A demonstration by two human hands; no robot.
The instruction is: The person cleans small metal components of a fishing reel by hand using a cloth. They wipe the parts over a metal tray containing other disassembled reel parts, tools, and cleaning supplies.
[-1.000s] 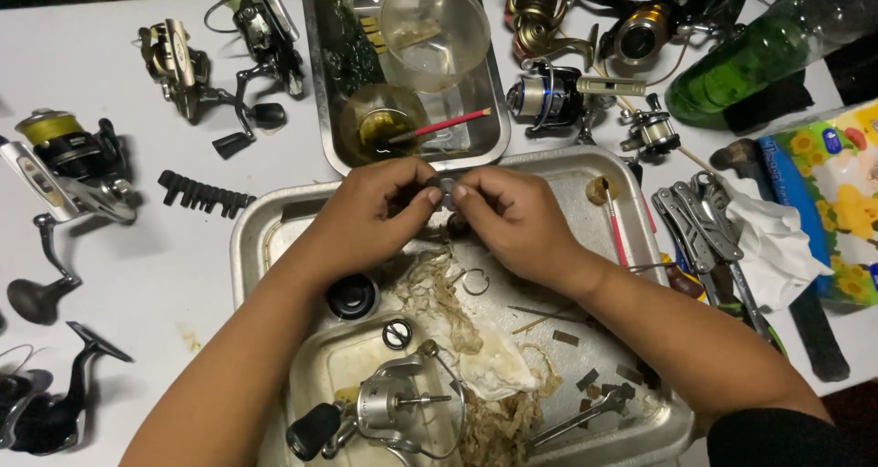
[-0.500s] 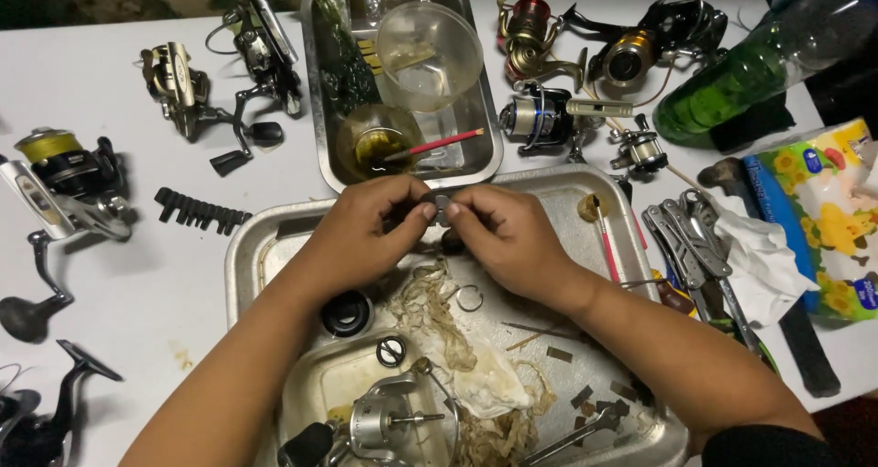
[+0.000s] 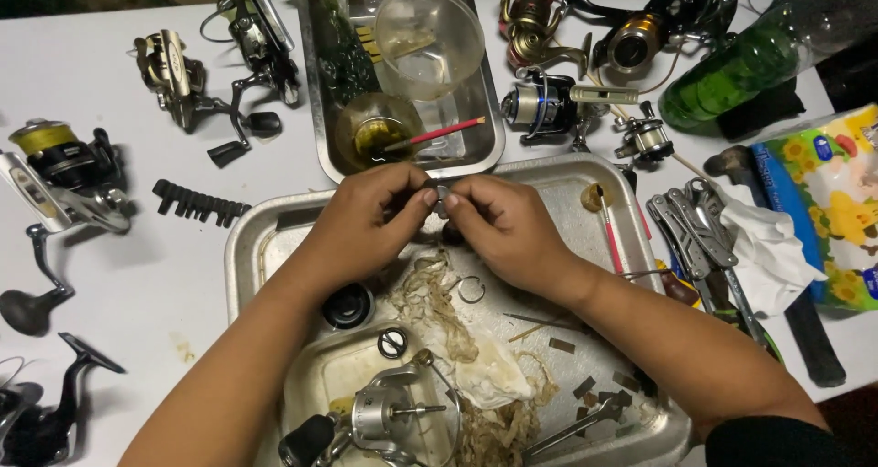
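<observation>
My left hand point(image 3: 366, 225) and my right hand point(image 3: 503, 229) meet over the far part of a large steel tray point(image 3: 247, 247). Both pinch one small grey metal part point(image 3: 441, 195) between their fingertips. Below them in the tray lie a dirty rag point(image 3: 466, 348), a small wire ring point(image 3: 471, 289), a black round cap point(image 3: 348, 305), a black ring point(image 3: 392, 343) and a partly stripped silver fishing reel point(image 3: 384, 417).
A second steel tray point(image 3: 315, 83) behind holds a clear plastic cup point(image 3: 430, 42), a small bowl with a red brush point(image 3: 430, 136). Several fishing reels point(image 3: 59, 170) ring the white table. Pliers point(image 3: 695, 234), tissue, a green bottle point(image 3: 750, 60) and a colourful packet point(image 3: 837, 206) lie right.
The view has shifted a little, so everything sits lower in the frame. Both hands stay together on the small part, with only slight finger movement.
</observation>
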